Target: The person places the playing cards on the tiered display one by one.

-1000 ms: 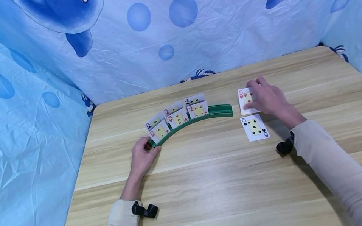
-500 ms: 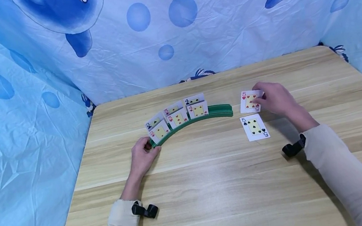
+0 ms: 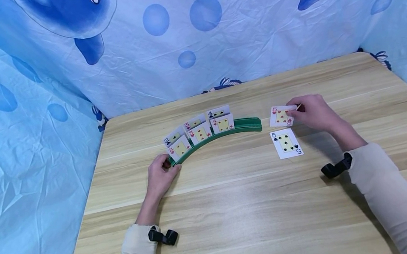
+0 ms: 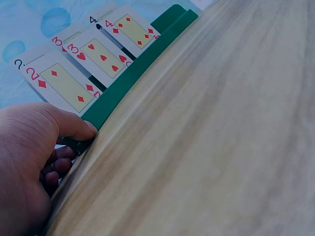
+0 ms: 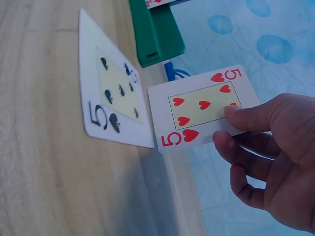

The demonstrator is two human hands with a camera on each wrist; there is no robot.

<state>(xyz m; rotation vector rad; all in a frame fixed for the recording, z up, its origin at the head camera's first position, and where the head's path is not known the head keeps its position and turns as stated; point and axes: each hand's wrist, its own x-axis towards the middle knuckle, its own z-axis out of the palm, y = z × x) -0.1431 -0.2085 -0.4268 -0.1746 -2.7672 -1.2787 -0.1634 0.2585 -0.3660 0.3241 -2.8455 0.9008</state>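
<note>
My left hand [image 3: 159, 175] grips the left end of a curved green card holder [image 3: 247, 124], thumb along the front edge as the left wrist view shows. Two rows of playing cards stand in it: the two of diamonds [image 4: 61, 86], three of hearts [image 4: 101, 56] and four of diamonds [image 4: 132, 29] in front, three partly covered cards behind. To the right, my right hand [image 3: 313, 113] pinches the five of hearts [image 5: 202, 105] between thumb and fingers, tilted up from the table. Just nearer lies the five of spades [image 3: 286, 143], face up.
The wooden table [image 3: 237, 208] extends around the holder and cards. A blue curtain [image 3: 182, 26] with whale and bubble prints hangs behind it and along the sides. The holder's right end carries no card. Black wrist cameras [image 3: 164, 237] are strapped over both sleeves.
My right hand has drawn back to the right and slightly nearer. The five of hearts, flat under it before, is now pinched and tilted up. My left hand and the holder have stayed put.
</note>
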